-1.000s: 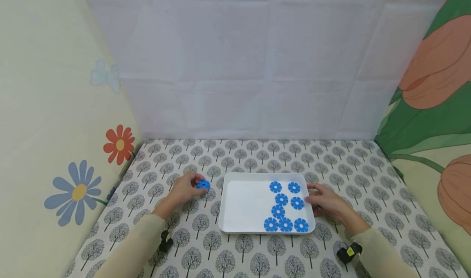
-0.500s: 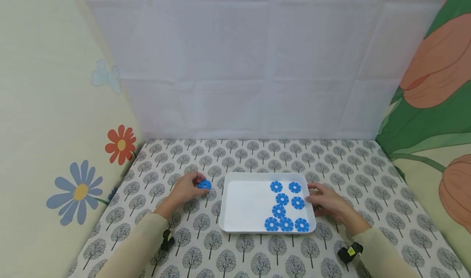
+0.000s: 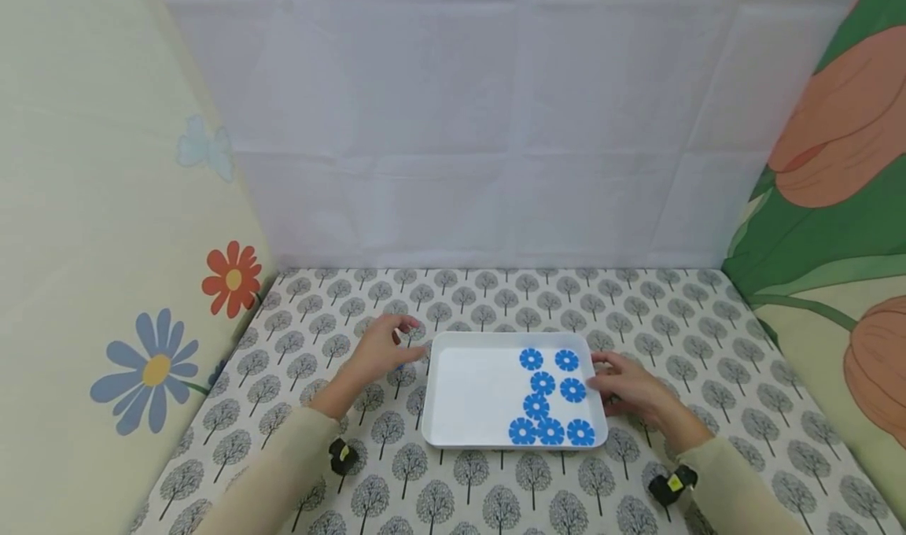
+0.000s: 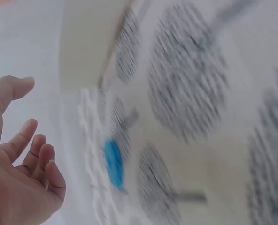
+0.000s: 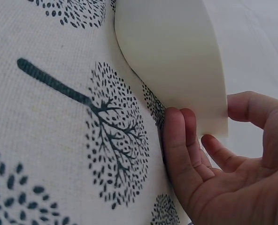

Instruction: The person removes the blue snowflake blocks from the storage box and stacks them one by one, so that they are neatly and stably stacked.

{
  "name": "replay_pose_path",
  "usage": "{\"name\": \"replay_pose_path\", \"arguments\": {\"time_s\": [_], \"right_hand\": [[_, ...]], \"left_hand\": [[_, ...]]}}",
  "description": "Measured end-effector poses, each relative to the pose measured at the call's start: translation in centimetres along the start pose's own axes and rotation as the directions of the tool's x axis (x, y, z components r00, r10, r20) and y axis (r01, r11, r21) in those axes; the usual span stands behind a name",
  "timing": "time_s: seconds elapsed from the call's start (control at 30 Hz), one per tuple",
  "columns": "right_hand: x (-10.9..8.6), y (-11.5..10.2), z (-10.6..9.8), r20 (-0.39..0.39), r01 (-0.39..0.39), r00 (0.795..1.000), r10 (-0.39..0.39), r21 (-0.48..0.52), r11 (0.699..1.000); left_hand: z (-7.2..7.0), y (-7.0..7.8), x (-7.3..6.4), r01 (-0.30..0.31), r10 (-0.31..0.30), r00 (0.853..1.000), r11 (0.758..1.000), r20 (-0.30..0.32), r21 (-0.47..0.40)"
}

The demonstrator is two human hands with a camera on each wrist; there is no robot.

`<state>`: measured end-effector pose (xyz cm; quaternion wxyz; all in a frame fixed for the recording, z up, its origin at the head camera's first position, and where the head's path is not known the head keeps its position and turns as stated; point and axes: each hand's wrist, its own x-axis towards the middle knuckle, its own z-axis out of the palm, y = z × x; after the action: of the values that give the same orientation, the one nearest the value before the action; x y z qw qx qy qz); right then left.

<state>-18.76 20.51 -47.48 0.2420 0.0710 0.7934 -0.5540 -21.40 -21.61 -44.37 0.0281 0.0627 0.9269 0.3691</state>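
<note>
My left hand [image 3: 385, 346] hovers just left of the tray, its thumb and fingers spread and holding nothing. Below it a blue notched building disc [image 4: 114, 164] lies on the cloth; in the head view the hand hides nearly all of it. My right hand [image 3: 626, 389] grips the right side of the white tray [image 3: 453, 439], thumb [image 5: 244, 108] at the rim and fingers [image 5: 179, 145] against the outer wall. In the right half of the tray lie several blue discs [image 3: 535, 406], flat and loosely grouped, some touching; its left half is bare.
A cloth [image 3: 467, 511] printed with grey trees covers the table. White fabric [image 3: 460, 126] hangs behind it. Flower-patterned fabric stands at the left side [image 3: 85, 228] and the right side [image 3: 849, 244].
My left hand has let go of the blue disc, spread its fingers, and moved up and right toward the tray. The right hand and tray have stayed put.
</note>
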Motion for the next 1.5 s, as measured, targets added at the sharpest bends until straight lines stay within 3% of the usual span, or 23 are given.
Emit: {"name": "replay_pose_path", "arguments": {"time_s": [0.6, 1.0, 1.5], "right_hand": [[-0.1, -0.1, 0.1, 0.019, 0.036, 0.999, -0.036, -0.006, 0.999], [-0.2, -0.1, 0.1, 0.025, 0.042, 0.999, -0.042, 0.000, 0.999], [-0.2, 0.1, -0.1, 0.028, 0.051, 0.998, -0.051, 0.007, 0.999]], "left_hand": [[5.1, 6.5, -1.3, -0.055, 0.059, 0.994, 0.997, 0.094, -0.048], [8.6, 8.5, -1.7, -0.113, 0.120, 0.976, 0.992, 0.182, -0.050], [11.2, 9.3, -1.6, -0.132, 0.133, 0.962, 0.991, 0.238, -0.020]]}}
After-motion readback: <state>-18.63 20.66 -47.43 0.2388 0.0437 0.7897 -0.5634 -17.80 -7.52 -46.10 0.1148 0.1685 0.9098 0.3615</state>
